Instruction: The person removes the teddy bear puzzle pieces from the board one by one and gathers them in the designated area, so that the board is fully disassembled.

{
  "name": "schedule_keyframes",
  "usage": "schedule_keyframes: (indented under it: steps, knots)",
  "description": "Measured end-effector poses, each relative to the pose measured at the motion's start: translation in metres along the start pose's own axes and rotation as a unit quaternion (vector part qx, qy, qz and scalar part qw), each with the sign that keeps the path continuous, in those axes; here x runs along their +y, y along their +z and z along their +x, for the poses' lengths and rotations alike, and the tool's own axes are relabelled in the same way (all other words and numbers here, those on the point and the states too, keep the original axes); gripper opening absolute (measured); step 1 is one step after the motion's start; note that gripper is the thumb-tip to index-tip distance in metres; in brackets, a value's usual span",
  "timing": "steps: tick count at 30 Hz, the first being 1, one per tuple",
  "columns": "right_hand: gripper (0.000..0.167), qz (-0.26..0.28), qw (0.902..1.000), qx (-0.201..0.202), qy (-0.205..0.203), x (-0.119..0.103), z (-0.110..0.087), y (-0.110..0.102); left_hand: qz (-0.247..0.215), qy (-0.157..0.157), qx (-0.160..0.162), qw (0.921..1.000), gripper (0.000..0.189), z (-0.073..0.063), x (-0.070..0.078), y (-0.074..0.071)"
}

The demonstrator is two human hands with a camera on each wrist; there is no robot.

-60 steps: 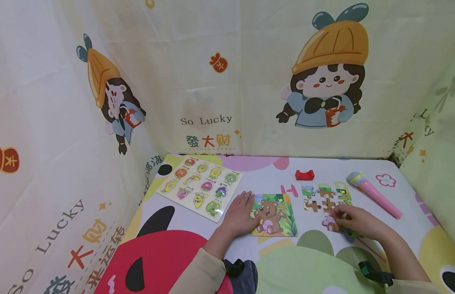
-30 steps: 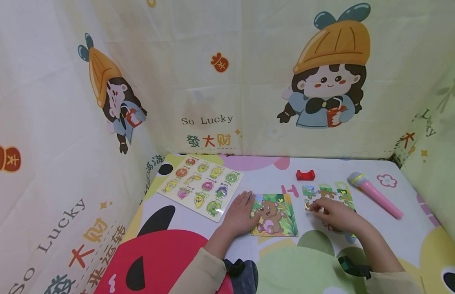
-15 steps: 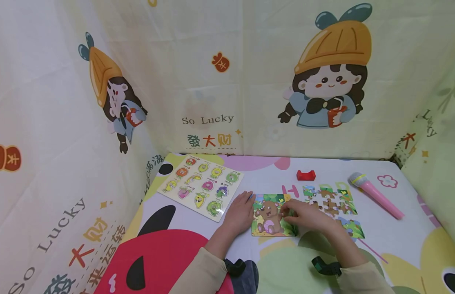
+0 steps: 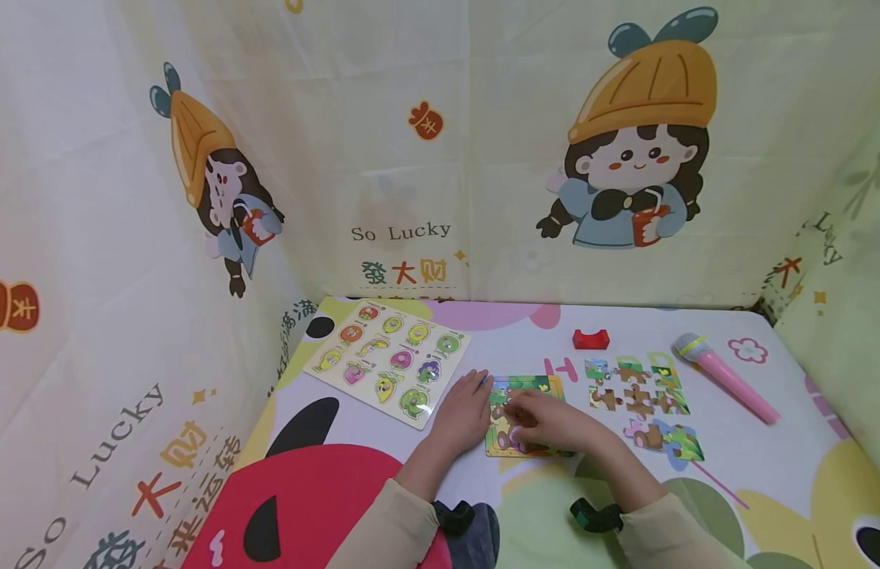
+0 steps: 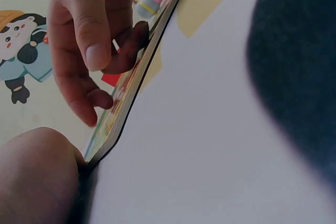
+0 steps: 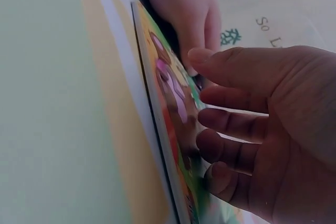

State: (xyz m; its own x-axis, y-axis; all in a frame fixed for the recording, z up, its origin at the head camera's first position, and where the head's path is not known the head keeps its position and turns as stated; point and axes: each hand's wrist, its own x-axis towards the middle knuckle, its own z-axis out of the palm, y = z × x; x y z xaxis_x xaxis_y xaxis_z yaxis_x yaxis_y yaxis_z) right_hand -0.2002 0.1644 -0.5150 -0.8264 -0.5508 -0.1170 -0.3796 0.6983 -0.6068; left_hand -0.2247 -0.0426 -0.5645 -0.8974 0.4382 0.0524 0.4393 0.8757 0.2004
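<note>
A bear jigsaw puzzle [image 4: 557,385] in its board lies on the table, showing a brown bear among green leaves. My left hand [image 4: 463,412] rests flat along its left edge, fingers stretched forward; in the left wrist view only part of that hand [image 5: 37,174] shows, by the board's corner. Over the puzzle, my right hand [image 4: 557,423] has its fingers bent loosely downward, fingertips close above the picture and covering its middle and right. In the right wrist view this hand [image 6: 252,108] shows nothing between thumb and fingers.
Loose jigsaw pieces [image 4: 637,401] lie in rows right of the board, with joined pieces [image 4: 685,442] nearer me. Behind them are a red holder [image 4: 591,340] and a pink toy microphone [image 4: 735,383]. A fruit picture board [image 4: 386,359] lies at the left back. Printed curtains [image 4: 497,158] enclose the table.
My right hand has moved left from the loose pieces, across the table, onto the bear puzzle, uncovering those pieces. My left hand has stayed at the puzzle's left edge.
</note>
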Motion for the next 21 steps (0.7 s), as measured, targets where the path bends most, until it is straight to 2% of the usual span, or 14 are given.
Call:
schedule_keyframes:
  steps: [7,21]
  knots:
    - [0.039,-0.003,0.9999,-0.002,-0.013,-0.007,0.005,0.005,0.006,-0.002,0.004,1.0,0.05,0.0,0.002,-0.001]
    - [0.033,-0.031,0.9994,0.002,0.017,-0.017,0.008,0.01,0.01,-0.002,0.009,0.9999,0.05,0.001,0.001,0.001]
